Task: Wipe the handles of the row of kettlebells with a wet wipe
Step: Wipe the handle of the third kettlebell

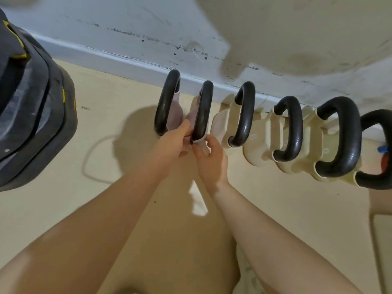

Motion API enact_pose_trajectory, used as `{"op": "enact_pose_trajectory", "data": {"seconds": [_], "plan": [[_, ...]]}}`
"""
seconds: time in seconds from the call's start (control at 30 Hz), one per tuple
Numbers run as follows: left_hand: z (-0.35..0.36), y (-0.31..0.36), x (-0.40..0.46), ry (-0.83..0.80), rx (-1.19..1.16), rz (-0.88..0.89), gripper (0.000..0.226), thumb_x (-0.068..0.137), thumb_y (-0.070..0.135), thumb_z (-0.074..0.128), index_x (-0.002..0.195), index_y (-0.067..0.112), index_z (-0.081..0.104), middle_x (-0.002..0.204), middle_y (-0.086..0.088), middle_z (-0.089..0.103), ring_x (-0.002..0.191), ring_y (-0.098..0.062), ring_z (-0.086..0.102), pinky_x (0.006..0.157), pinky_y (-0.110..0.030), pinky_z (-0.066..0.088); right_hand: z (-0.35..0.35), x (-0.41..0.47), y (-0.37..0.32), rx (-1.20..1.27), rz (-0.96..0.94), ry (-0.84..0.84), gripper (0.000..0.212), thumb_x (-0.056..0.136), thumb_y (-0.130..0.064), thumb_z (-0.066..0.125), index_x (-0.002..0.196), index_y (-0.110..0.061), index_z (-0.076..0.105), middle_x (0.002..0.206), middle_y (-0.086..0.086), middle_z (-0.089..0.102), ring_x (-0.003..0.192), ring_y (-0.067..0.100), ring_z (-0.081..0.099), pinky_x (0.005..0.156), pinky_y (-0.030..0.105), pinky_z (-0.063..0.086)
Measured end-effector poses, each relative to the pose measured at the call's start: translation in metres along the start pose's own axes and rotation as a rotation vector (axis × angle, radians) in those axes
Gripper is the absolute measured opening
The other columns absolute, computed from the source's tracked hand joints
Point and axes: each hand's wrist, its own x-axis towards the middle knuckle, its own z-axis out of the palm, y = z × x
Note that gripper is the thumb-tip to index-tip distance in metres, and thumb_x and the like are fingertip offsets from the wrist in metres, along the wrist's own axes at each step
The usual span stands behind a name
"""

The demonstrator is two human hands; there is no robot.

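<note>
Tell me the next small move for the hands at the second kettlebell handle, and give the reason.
Probably slide the white wet wipe up along the second black kettlebell handle. Both the left hand and right hand pinch the wipe at the handle's near, lower end, so the arch above likely remains unwiped.

Left: bag [31, 107] blocks.
Behind: wall [148, 28] close.
Kettlebells [246, 115]: packed, touching.
Front: floor [106, 115] open.
</note>
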Motion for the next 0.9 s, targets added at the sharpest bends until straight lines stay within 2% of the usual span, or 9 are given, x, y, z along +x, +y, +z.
{"op": "enact_pose_trajectory", "data": {"seconds": [0.13, 0.2, 0.3, 0.4, 0.5, 0.67, 0.73, 0.83, 0.9], "plan": [[0.001, 0.004, -0.001, 0.049, -0.001, -0.006, 0.041, 0.097, 0.041, 0.03, 0.1, 0.02, 0.065, 0.099, 0.005, 0.068, 0.099, -0.014, 0.06, 0.085, -0.032, 0.044, -0.021, 0.006, -0.012, -0.227, -0.104, -0.004, 0.033, 0.088, -0.015, 0.058, 0.06, -0.017, 0.042, 0.06, -0.01, 0.037, 0.054, 0.005, 0.037, 0.054, 0.022, 0.026], [0.002, 0.005, 0.001, 0.09, 0.082, 0.068, 0.037, 0.095, 0.036, 0.036, 0.102, 0.015, 0.065, 0.103, -0.002, 0.068, 0.101, -0.019, 0.06, 0.092, -0.039, 0.046, -0.041, -0.002, -0.024, -0.079, -0.035, -0.091, 0.038, 0.091, -0.02, 0.056, 0.054, -0.019, 0.048, 0.057, -0.005, 0.041, 0.053, 0.007, 0.036, 0.055, 0.024, 0.027], [0.005, 0.011, 0.001, 0.121, 0.207, 0.357, 0.029, 0.09, 0.026, 0.043, 0.1, 0.009, 0.064, 0.101, -0.011, 0.063, 0.089, -0.016, 0.06, 0.093, -0.036, 0.048, -0.081, -0.012, -0.039, 0.187, 0.119, -0.289, 0.022, 0.091, -0.011, 0.053, 0.081, 0.007, 0.06, 0.07, 0.01, 0.05, 0.063, 0.018, 0.042, 0.059, 0.026, 0.036], [0.017, 0.023, -0.007, 0.157, 0.351, 0.591, 0.024, 0.09, 0.013, 0.046, 0.109, 0.013, 0.06, 0.107, 0.003, 0.049, 0.075, -0.001, 0.052, 0.075, -0.002, 0.039, -0.121, -0.009, -0.049, 0.407, 0.293, -0.31, 0.028, 0.091, -0.003, 0.042, 0.082, -0.008, 0.068, 0.07, 0.006, 0.067, 0.066, 0.017, 0.057, 0.067, 0.029, 0.046], [0.034, 0.033, -0.016, 0.167, 0.435, 0.745, 0.022, 0.089, 0.014, 0.045, 0.104, 0.014, 0.061, 0.098, 0.007, 0.048, 0.068, -0.003, 0.048, 0.07, -0.005, 0.037, -0.146, 0.002, -0.047, 0.548, 0.368, -0.149, 0.031, 0.09, -0.002, 0.036, 0.086, -0.011, 0.065, 0.081, 0.005, 0.067, 0.072, 0.02, 0.057, 0.066, 0.033, 0.043], [0.061, 0.029, -0.012, 0.022, 0.406, 0.511, 0.023, 0.093, 0.016, 0.043, 0.109, 0.015, 0.059, 0.089, -0.001, 0.06, 0.069, -0.004, 0.049, 0.061, -0.004, 0.038, -0.154, 0.023, -0.039, 0.537, 0.34, -0.136, 0.036, 0.094, -0.044, 0.045, 0.115, -0.02, 0.063, 0.08, 0.003, 0.066, 0.063, 0.014, 0.058, 0.063, 0.024, 0.046], [0.071, 0.023, -0.011, -0.002, 0.413, 0.489, 0.024, 0.094, 0.021, 0.044, 0.113, 0.017, 0.058, 0.091, 0.006, 0.058, 0.07, -0.001, 0.05, 0.061, -0.001, 0.036, -0.151, 0.03, -0.039, 0.33, 0.362, -0.043, 0.028, 0.089, -0.04, 0.054, 0.11, -0.027, 0.065, 0.084, 0.002, 0.068, 0.071, 0.018, 0.059, 0.071, 0.029, 0.045], [0.084, 0.015, -0.008, 0.028, 0.377, 0.472, 0.028, 0.093, 0.023, 0.049, 0.119, 0.015, 0.055, 0.105, 0.006, 0.058, 0.092, -0.006, 0.054, 0.068, -0.004, 0.034, -0.15, 0.04, -0.042, 0.171, 0.374, 0.164, 0.016, 0.086, -0.028, 0.047, 0.074, -0.022, 0.058, 0.069, -0.004, 0.052, 0.066, 0.018, 0.047, 0.065, 0.03, 0.037], [0.09, 0.013, -0.004, 0.061, 0.33, 0.433, 0.033, 0.09, 0.025, 0.054, 0.122, 0.014, 0.052, 0.106, 0.006, 0.059, 0.098, -0.009, 0.056, 0.078, -0.01, 0.035, -0.146, 0.048, -0.042, 0.16, 0.262, 0.22, 0.024, 0.093, -0.032, 0.041, 0.092, -0.022, 0.062, 0.072, -0.007, 0.05, 0.066, 0.014, 0.046, 0.065, 0.03, 0.038]]}}
